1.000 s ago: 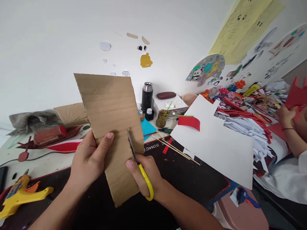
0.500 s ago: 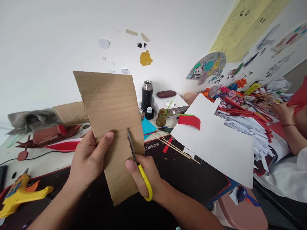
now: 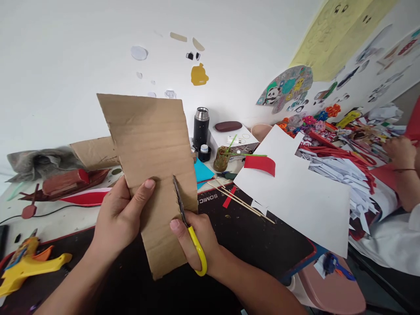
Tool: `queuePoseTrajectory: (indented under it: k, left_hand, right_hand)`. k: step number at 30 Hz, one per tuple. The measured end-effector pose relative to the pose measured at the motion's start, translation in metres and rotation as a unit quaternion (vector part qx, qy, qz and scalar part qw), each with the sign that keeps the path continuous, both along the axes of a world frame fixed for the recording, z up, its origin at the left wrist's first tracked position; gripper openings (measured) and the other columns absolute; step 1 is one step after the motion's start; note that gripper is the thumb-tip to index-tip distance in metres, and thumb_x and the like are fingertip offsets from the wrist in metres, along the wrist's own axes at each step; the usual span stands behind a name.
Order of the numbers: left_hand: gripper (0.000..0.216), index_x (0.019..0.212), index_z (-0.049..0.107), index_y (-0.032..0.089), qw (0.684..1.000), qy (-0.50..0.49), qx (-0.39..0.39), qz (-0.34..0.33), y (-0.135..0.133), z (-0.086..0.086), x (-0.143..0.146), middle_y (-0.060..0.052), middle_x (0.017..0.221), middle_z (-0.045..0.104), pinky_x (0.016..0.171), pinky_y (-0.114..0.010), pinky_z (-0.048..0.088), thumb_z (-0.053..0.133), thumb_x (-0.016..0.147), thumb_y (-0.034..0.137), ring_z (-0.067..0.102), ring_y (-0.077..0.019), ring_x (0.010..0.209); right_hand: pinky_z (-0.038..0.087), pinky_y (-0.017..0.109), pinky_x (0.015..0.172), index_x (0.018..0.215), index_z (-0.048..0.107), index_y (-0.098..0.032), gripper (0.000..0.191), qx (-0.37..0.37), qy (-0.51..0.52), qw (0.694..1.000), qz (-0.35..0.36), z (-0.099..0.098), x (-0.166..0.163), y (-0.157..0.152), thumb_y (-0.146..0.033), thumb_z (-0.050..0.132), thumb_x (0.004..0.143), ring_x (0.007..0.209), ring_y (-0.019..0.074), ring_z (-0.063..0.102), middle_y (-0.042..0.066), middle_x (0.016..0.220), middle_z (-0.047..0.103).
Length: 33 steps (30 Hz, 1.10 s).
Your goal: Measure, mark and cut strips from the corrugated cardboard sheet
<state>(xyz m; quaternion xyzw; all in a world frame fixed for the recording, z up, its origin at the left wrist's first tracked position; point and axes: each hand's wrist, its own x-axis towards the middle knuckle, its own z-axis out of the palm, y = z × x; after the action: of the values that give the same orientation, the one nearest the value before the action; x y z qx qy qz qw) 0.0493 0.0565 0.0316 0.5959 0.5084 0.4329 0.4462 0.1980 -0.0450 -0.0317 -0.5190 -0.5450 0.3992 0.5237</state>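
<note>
My left hand grips a brown corrugated cardboard sheet upright above the table, thumb across its front. My right hand is closed through the yellow handles of a pair of scissors. The dark blades point up into the cardboard, in a slit that runs from its lower edge to about its middle.
A black desk mat lies under my hands. A yellow glue gun sits at the left, white paper with a red piece and wooden skewers at the right. A black flask stands behind. Another person's hand works at the far right.
The cardboard and both hands have shifted slightly; the scissors stay in the same slit. The other person's hand at the right has lowered its red paper.
</note>
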Motion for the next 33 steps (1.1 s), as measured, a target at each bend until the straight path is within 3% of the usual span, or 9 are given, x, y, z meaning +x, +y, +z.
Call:
queuePoseTrajectory:
  k: [8,12,15,17,20,22,25,29,33]
  left_hand:
    - [0.059,0.11,0.071,0.024,1.0,0.009,-0.013,-0.007,0.004,-0.01,-0.001,-0.005,0.107,0.083,0.079,-0.035,0.057,0.08,0.083,0.076,0.071,-0.0291,0.101]
    - [0.074,0.113,0.073,0.023,0.999,-0.02,-0.036,0.002,0.006,-0.011,-0.001,-0.005,0.1,0.083,0.069,-0.032,0.059,0.086,0.07,0.082,0.073,-0.0268,0.089]
    - [0.072,0.112,0.076,0.023,0.997,-0.059,-0.045,-0.002,0.009,-0.007,-0.007,-0.006,0.101,0.083,0.064,-0.03,0.061,0.092,0.066,0.076,0.074,-0.0242,0.082]
    - [0.065,0.111,0.078,0.023,0.995,-0.093,-0.03,0.035,0.014,-0.002,-0.014,-0.005,0.102,0.083,0.06,-0.027,0.06,0.095,0.068,0.069,0.073,-0.0218,0.079]
    - [0.05,0.11,0.082,0.023,0.97,-0.165,0.052,0.17,0.025,0.009,-0.027,-0.002,0.105,0.08,0.059,-0.021,0.057,0.095,0.074,0.054,0.069,-0.0165,0.08]
    - [0.047,0.111,0.083,0.024,0.94,-0.224,0.121,0.228,0.032,0.016,-0.031,0.001,0.107,0.078,0.064,-0.019,0.057,0.097,0.074,0.049,0.066,-0.0138,0.085]
    - [0.055,0.112,0.082,0.025,0.917,-0.279,0.178,0.223,0.032,0.02,-0.027,0.003,0.108,0.075,0.075,-0.02,0.06,0.099,0.072,0.058,0.064,-0.0136,0.094]
    - [0.064,0.112,0.079,0.026,0.915,-0.302,0.16,0.213,0.02,0.012,-0.012,0.002,0.108,0.074,0.086,-0.026,0.062,0.095,0.07,0.072,0.066,-0.0166,0.102]
    - [0.055,0.109,0.077,0.028,0.916,-0.327,0.139,0.188,0.008,0.005,-0.004,0.001,0.115,0.078,0.106,-0.027,0.058,0.094,0.076,0.068,0.069,-0.018,0.118]
  right_hand:
    - [0.05,0.031,0.071,0.081,0.063,-0.022,0.042,-0.006,0.007,1.0,-0.011,-0.007,-0.001,-0.001,-0.053,0.056,0.108,0.073,0.0208,0.067,0.002,0.074,0.066]
    - [0.054,0.031,0.076,0.086,0.066,-0.021,0.043,-0.005,0.024,1.0,0.005,-0.011,0.0,0.004,-0.058,0.057,0.106,0.079,0.0222,0.07,0.003,0.081,0.071]
    - [0.053,0.029,0.068,0.087,0.067,-0.021,0.048,-0.012,0.033,0.999,0.037,-0.01,0.003,0.006,-0.066,0.062,0.102,0.075,0.0208,0.069,0.003,0.081,0.07]
    - [0.051,0.026,0.057,0.087,0.066,-0.021,0.051,-0.05,0.055,0.994,0.085,-0.009,0.006,0.004,-0.071,0.066,0.098,0.062,0.0178,0.066,0.001,0.073,0.066]
    - [0.047,0.022,0.045,0.085,0.063,-0.021,0.056,-0.138,0.11,0.973,0.149,-0.011,0.007,-0.003,-0.074,0.078,0.09,0.045,0.0135,0.057,-0.004,0.058,0.059]
    - [0.045,0.021,0.042,0.086,0.065,-0.019,0.06,-0.162,0.141,0.967,0.136,-0.015,0.007,-0.007,-0.077,0.082,0.085,0.043,0.0129,0.057,-0.003,0.055,0.06]
    - [0.045,0.021,0.041,0.095,0.069,-0.017,0.069,-0.127,0.195,0.967,0.101,-0.017,0.005,-0.008,-0.085,0.075,0.086,0.042,0.0132,0.058,-0.001,0.056,0.064]
    - [0.043,0.021,0.038,0.091,0.065,-0.018,0.068,-0.089,0.257,0.961,0.058,-0.008,-0.001,-0.002,-0.085,0.073,0.087,0.039,0.0136,0.057,0.0,0.054,0.064]
    - [0.04,0.02,0.036,0.078,0.058,-0.021,0.063,-0.069,0.267,0.961,0.015,0.004,-0.004,0.005,-0.081,0.073,0.091,0.036,0.0119,0.054,-0.001,0.05,0.061]
